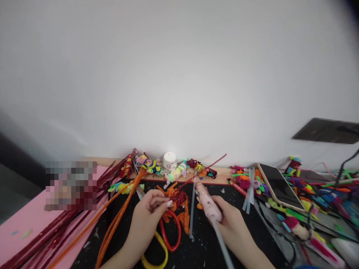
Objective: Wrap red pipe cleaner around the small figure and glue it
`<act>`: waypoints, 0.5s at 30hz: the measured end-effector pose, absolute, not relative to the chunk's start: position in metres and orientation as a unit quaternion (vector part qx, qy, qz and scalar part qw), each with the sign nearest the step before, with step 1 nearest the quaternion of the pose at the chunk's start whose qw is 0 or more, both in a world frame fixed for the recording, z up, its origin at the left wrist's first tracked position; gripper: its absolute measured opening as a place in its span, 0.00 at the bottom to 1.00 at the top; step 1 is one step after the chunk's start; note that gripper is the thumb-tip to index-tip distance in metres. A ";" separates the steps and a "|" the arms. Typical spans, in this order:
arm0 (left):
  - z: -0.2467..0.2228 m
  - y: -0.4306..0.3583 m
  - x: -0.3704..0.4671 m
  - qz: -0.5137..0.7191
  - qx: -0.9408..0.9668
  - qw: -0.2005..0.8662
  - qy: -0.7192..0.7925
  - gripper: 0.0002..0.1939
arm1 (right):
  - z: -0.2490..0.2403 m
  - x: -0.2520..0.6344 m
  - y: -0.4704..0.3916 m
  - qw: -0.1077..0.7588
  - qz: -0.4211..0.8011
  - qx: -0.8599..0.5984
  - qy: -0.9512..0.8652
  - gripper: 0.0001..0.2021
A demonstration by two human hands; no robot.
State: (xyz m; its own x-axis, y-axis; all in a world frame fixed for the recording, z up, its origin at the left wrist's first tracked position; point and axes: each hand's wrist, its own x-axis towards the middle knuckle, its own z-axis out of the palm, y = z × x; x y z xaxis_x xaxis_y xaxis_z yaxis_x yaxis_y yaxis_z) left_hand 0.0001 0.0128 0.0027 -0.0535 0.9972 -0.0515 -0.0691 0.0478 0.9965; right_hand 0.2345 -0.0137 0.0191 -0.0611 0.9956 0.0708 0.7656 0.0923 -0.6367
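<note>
My left hand [148, 213] pinches a coil of glittery red pipe cleaner [179, 200], whose loose end slants up to the right. My right hand [227, 215] is wrapped around a pale pink glue gun [207, 205], with a long translucent glue stick [223, 243] running out of its rear toward me. The gun's nozzle points away, to the right of the coil and apart from it. Orange pipe cleaner pieces [184, 220] lie under and beside the coil. Scissors with one red and one yellow handle loop [179, 233] rest below my left hand, partly covered by it.
A black mat [196, 252] covers the work area. Long red [56, 229] and orange pipe cleaners [112, 231] stretch across the left. Along the wall stand a white paper cup [169, 161] and several fuzzy figures. At right lie a phone [280, 186], bundled glue sticks [251, 192] and colourful pieces.
</note>
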 end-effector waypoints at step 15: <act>0.010 0.004 0.002 0.493 0.506 0.512 0.489 0.04 | 0.019 0.233 -0.017 0.388 -0.030 -0.579 -0.717 0.18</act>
State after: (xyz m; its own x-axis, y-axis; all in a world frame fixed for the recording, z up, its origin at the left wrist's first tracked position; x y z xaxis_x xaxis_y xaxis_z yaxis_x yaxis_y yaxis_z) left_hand 0.0024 0.0039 0.0097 0.0362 0.9993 -0.0026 -0.0099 0.0030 0.9999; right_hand 0.2328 -0.0175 0.0193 -0.0287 0.8063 0.5909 0.8529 0.3280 -0.4061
